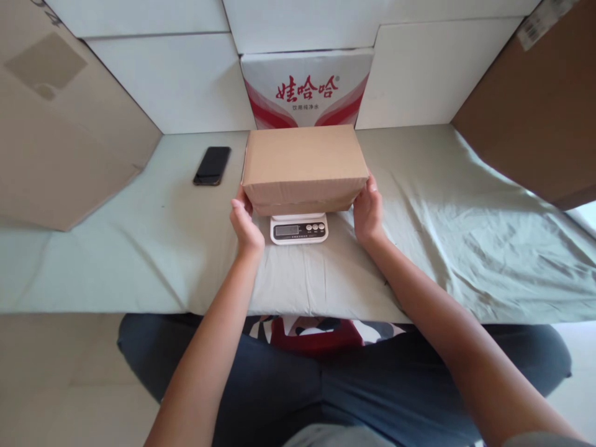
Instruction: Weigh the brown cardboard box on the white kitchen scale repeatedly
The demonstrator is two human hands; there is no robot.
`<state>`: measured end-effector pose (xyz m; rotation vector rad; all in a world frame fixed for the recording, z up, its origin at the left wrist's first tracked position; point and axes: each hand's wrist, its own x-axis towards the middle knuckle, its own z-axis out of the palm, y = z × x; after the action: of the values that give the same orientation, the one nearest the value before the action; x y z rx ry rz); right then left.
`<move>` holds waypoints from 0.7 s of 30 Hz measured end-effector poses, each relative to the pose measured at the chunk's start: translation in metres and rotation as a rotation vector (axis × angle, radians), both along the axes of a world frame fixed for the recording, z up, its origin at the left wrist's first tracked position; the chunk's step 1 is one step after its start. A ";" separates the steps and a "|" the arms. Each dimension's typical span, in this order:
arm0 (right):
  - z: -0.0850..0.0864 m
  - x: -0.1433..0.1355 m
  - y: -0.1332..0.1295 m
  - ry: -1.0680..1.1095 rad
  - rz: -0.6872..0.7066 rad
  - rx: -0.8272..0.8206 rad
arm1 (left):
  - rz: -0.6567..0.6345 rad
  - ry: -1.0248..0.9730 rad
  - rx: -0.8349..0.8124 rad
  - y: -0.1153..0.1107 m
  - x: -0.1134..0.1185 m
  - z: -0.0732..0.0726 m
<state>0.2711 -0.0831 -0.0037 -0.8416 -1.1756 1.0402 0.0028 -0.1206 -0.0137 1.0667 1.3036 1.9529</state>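
A plain brown cardboard box (305, 155) sits over a small white digital scale (299, 239), covering its weighing plate. Only the scale's front panel shows, with a grey display and several round buttons; the reading is too faint to make out. My left hand (246, 223) is at the box's lower left side, its fingers partly hidden beside and behind it. On the opposite side my right hand (368, 208) holds the lower right edge, fingers curled along it. The box lies between both hands. Whether its full weight rests on the scale I cannot tell.
A black smartphone (213, 166) lies left of the box on the pale green cloth (177, 248). White boxes (172, 81) and a red-and-white printed carton (307, 87) form a wall behind. Large brown cartons stand at left (69, 136) and right (535, 112).
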 end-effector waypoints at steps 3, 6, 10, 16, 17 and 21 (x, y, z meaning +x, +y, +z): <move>0.004 -0.001 -0.004 -0.004 0.007 0.008 | -0.003 0.000 -0.005 -0.002 0.002 0.001; 0.006 -0.003 -0.006 0.012 0.012 0.019 | -0.024 0.017 0.001 -0.003 0.002 0.001; 0.006 -0.004 -0.008 0.040 0.022 0.045 | -0.025 0.016 0.010 -0.004 0.001 0.001; 0.017 -0.013 -0.019 0.078 0.019 0.085 | -0.025 -0.045 0.021 -0.008 0.004 0.007; 0.020 -0.015 -0.022 0.073 0.032 0.095 | -0.028 -0.050 0.023 -0.009 0.005 0.007; 0.030 -0.021 -0.034 0.001 0.055 0.094 | -0.049 -0.035 0.038 -0.011 0.007 0.008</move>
<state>0.2496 -0.1172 0.0260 -0.7383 -1.2427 1.0217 0.0097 -0.1319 -0.0059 1.0676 1.2150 1.9585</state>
